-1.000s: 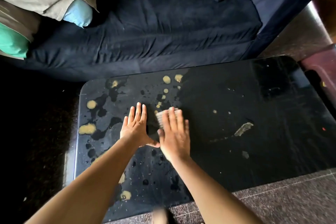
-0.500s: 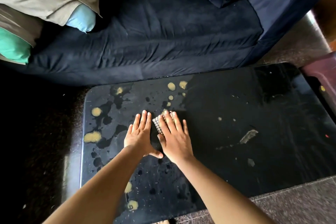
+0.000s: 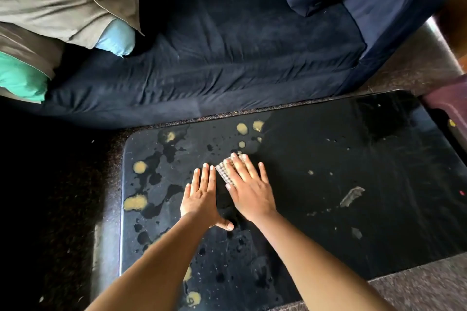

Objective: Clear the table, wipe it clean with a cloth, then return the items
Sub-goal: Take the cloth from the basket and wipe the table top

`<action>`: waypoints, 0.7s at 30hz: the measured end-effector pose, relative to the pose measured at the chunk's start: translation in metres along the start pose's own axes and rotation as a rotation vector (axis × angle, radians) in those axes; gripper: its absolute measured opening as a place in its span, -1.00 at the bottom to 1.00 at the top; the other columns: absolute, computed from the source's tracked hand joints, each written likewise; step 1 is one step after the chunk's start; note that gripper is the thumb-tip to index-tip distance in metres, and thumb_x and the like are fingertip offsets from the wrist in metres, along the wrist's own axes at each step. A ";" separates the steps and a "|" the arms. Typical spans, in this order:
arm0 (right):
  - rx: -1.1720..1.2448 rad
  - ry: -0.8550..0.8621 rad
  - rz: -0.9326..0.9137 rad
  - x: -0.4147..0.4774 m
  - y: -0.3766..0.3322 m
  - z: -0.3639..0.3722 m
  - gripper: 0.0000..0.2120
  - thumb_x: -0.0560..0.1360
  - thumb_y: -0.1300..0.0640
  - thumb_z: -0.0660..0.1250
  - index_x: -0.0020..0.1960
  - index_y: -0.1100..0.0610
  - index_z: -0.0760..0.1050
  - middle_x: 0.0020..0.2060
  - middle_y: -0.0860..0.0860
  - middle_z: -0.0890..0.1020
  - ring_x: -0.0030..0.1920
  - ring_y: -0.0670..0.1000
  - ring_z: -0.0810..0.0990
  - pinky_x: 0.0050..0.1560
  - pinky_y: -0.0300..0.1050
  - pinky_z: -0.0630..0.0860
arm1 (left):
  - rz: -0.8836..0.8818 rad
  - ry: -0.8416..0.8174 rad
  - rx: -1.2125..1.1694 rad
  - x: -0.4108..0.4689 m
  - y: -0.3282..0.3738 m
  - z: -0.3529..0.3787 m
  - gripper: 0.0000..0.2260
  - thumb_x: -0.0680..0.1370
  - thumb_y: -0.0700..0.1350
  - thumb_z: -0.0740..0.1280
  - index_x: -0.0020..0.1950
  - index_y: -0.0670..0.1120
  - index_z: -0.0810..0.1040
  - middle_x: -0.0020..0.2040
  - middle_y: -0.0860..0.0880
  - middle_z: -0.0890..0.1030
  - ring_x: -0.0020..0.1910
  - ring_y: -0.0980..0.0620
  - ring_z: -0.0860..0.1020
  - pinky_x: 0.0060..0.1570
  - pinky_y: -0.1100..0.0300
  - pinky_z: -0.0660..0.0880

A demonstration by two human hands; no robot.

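Beyond the table's far edge: dark blue sofa [image 3: 227, 58], pillows [image 3: 63, 0] heaped at its left end.

Black table [image 3: 353, 159] carries no objects, so the clearing step reads as done. The wiping step is in hand.

Left half of the top is wet and blotched with yellowish patches [image 3: 135, 202] along the left edge and near corner. More yellow spots [image 3: 242, 128] sit by the far edge. Right half is mostly dark and dry-looking, with one pale smear [image 3: 351, 195] and a few specks.

Left hand [image 3: 202, 199] lies flat on the bare top, fingers straight, holding nothing, just left of the cloth. Cannot tell whether it touches the cloth.

Right hand [image 3: 250, 192] is also flat, fingers straight and spread, pressing the cloth down, not clutching it.

Cloth [image 3: 223, 171], small and patterned, shows only at the right hand's left edge and fingertips, left of the table's centre.

Change over the last second: both hands and the cloth have crept slightly toward the far edge. A few small spots that lay just beyond the fingertips now sit under or at the cloth. The stroke looks headed for the far-edge spots. Left-edge patches are untouched, so most of the wiping remains.
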State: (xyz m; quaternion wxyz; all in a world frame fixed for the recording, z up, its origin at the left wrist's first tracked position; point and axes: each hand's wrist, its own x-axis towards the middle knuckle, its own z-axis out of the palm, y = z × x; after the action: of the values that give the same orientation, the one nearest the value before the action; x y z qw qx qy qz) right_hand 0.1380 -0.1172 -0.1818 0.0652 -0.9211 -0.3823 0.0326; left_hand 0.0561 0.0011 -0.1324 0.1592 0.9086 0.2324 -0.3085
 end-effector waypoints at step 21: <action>0.051 0.044 0.413 0.051 0.045 -0.007 -0.38 0.49 -0.03 0.27 0.50 0.05 0.19 0.49 0.04 0.25 0.48 0.14 0.22 0.35 0.24 0.25 | -0.022 0.045 -0.106 0.017 0.003 -0.016 0.26 0.22 0.42 0.41 0.52 -0.10 -0.36 0.53 -0.03 -0.36 0.51 -0.07 -0.35 0.48 -0.05 -0.19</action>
State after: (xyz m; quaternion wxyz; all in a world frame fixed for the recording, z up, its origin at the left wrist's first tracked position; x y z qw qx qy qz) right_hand 0.2062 -0.1135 -0.1824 0.0886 -0.9785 -0.1830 0.0349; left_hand 0.0779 0.0110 -0.1308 0.1983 0.9029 0.2621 -0.2770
